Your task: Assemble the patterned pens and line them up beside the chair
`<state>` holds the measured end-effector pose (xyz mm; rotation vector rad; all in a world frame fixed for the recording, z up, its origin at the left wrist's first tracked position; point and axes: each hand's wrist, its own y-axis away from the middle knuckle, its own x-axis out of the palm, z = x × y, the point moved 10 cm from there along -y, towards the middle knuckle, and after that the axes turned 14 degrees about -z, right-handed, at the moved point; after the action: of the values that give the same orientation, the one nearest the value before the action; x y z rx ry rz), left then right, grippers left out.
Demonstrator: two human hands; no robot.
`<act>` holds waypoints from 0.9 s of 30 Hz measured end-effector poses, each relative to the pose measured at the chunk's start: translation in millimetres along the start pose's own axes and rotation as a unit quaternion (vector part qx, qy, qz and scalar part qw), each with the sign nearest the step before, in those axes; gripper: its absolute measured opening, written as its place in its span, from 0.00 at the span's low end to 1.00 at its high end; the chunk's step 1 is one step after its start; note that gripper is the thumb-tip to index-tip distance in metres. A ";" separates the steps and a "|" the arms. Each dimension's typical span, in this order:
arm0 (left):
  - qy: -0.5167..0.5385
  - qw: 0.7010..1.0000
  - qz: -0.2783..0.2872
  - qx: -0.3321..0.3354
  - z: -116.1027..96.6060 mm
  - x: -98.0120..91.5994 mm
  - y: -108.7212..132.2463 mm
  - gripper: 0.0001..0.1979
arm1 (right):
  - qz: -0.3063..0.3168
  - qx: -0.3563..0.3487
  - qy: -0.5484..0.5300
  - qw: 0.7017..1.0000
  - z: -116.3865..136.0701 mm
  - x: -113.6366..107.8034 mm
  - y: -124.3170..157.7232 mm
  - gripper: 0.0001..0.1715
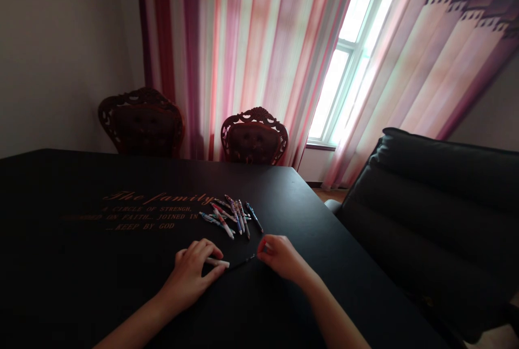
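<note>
Two bare hands work above a broad, matte black tabletop (121, 278) with orange-gold lettering (150, 211). The left hand (197, 265), palm down, has its thumb and fingers closed about a slender, smooth white cylindrical pen barrel (220, 263), which lies close to the tabletop in front of the body; its pale right end projects beyond the fingertips, the remainder being covered by the hand. Just beside that end, a very thin, straight, dark rod (241, 261) extends obliquely toward the right hand (279, 256); small light specks mark its far tip, and whether it touches the barrel or the right fingers cannot be told. The right hand is curled, its fingertips pressed together on a small red-and-pale piece (266, 247), mostly hidden, whose shape is indistinct. Beyond the hands lies a loose, overlapping heap of slim pens (234, 216), their patterned barrels showing white, red, purple and teal, several with pale tips directed toward the person. At the right of the heap, a dark blue pen with light markings (254, 217) lies obliquely, near the right hand but apart from it.
</note>
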<state>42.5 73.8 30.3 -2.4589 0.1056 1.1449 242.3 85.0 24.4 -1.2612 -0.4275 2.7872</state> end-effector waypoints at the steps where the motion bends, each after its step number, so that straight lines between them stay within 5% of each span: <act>1: 0.000 1.000 -0.004 0.001 1.4 0.5 -0.4 0.07 | 0.015 -0.005 -0.003 1.000 4.5 3.9 1.7 0.05; 6: -0.010 1.000 -0.014 0.015 3.2 3.2 -1.3 0.07 | 0.056 -0.034 0.019 0.998 22.8 20.4 10.9 0.11; 19: -0.018 0.999 -0.034 0.032 -2.2 0.7 -0.5 0.04 | -0.042 -0.061 -0.011 0.997 30.1 13.1 6.6 0.10; 27: -0.020 0.999 -0.033 0.036 -4.8 -0.7 1.2 0.05 | -0.036 -0.094 0.063 0.993 37.3 23.8 6.7 0.14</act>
<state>45.1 70.7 33.2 -2.3573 0.0538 1.1413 199.1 73.9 28.7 -1.4172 -0.7271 2.6402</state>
